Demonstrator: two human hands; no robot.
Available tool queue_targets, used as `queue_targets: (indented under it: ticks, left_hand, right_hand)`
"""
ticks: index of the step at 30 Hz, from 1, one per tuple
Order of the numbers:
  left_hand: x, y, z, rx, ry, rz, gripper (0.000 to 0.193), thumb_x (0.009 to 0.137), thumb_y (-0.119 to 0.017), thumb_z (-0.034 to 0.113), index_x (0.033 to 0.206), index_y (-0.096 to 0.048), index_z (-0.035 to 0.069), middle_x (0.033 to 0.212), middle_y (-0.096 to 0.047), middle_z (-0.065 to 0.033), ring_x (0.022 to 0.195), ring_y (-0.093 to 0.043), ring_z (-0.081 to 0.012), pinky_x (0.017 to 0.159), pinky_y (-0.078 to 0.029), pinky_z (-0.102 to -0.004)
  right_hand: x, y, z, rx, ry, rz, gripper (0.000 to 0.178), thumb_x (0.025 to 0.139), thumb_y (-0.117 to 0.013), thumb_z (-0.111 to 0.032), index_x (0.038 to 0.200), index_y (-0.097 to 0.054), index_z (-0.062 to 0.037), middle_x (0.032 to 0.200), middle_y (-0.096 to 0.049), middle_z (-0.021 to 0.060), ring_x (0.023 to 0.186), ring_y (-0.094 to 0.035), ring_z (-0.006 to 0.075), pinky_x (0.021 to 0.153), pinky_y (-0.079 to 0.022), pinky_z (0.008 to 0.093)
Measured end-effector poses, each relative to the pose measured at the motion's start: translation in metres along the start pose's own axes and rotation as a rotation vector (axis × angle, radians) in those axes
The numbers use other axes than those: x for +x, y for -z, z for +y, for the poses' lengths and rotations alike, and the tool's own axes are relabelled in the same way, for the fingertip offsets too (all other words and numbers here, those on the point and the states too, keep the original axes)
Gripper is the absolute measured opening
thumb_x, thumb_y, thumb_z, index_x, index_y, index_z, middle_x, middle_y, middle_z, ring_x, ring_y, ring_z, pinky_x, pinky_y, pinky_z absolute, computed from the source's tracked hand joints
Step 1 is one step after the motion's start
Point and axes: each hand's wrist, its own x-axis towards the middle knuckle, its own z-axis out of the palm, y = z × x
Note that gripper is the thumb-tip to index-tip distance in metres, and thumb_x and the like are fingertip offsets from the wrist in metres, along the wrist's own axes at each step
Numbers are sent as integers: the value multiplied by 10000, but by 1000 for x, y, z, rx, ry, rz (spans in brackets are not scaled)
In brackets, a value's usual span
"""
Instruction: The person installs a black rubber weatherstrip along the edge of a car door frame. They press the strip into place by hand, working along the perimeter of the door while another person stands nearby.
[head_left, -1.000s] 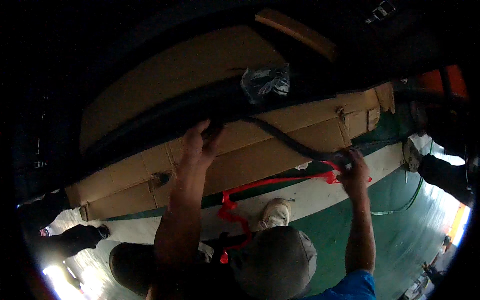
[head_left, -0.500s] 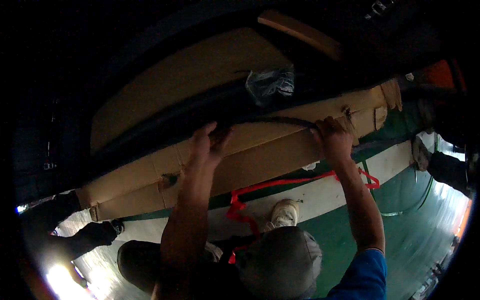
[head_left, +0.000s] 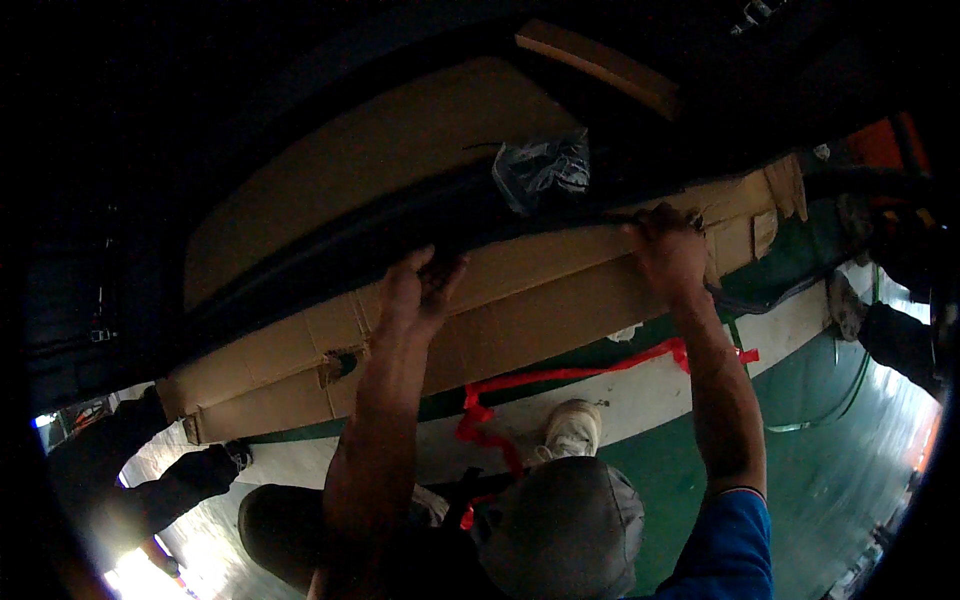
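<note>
A long black strip [head_left: 540,226], rubber-like, runs along the dark edge above a folded cardboard sheet [head_left: 540,310]. The fingers of my right hand [head_left: 668,250] are curled round this strip near its right part, against the edge. From beneath that hand a loose black length [head_left: 770,304] trails off to the right. My left hand [head_left: 412,292] is raised at the same edge further left, thumb and fingers apart, its fingertips by the strip. Deep shadow hides exactly where those fingertips touch.
A clear plastic bag [head_left: 543,172] lies on the dark ledge beyond the strip, near a brown panel [head_left: 400,150]. Red tape [head_left: 570,375] dangles below the cardboard. Other people's legs show at left [head_left: 185,485] and right [head_left: 900,345]. A grey cap [head_left: 560,530] fills the lower middle.
My right hand has shifted slightly up and away from me. Between my hands, the strip's bowed stretch now lies closer along the dark edge. My left hand has hardly moved.
</note>
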Motion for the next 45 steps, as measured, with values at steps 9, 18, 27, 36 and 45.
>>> queue_targets:
  ticks: [9, 18, 27, 36, 45]
  left_hand:
    - [2, -2, -1, 34, 16, -15, 303, 905, -543, 61, 1202, -521, 6, 1120, -613, -184, 977, -645, -347, 899, -569, -465]
    - [4, 1, -7, -28, -72, -117, 303, 864, -567, 53, 1164, -557, 13, 1108, -625, -142, 970, -653, -303, 836, -602, -429]
    - [2, -17, -21, -14, 64, -100, 357, 815, -645, 82, 1151, -577, -18, 1071, -661, -170, 955, -679, -313, 803, -611, -393]
    - [-25, -7, -21, 172, 97, -165, 344, 879, -606, 126, 1210, -561, 46, 1210, -616, -152, 1089, -619, -306, 939, -520, -437]
    - [-5, -33, -46, 1926, -918, -538, 583, 848, -667, 185, 1363, -459, 9, 1310, -529, -241, 1215, -516, -385, 1019, -435, -487]
  right_hand:
    - [9, -18, 13, -43, -23, 53, 297, 927, -549, -419, 997, -701, -172, 928, -677, 98, 765, -670, 326, 633, -541, 447]
    - [17, -13, 7, -36, -175, -3, 454, 876, -555, -580, 958, -724, -167, 840, -699, 119, 723, -679, 344, 612, -543, 462]
    - [19, -12, 10, 17, -185, -10, 473, 875, -542, -601, 959, -734, -176, 842, -703, 116, 730, -685, 324, 614, -541, 440]
    - [19, -12, 8, 43, -192, -51, 378, 841, -646, -485, 937, -714, -127, 878, -696, 120, 770, -669, 350, 657, -530, 445]
    - [19, -8, 5, 145, -238, -24, 377, 833, -661, -474, 930, -716, -113, 897, -698, 132, 781, -672, 359, 664, -533, 444]
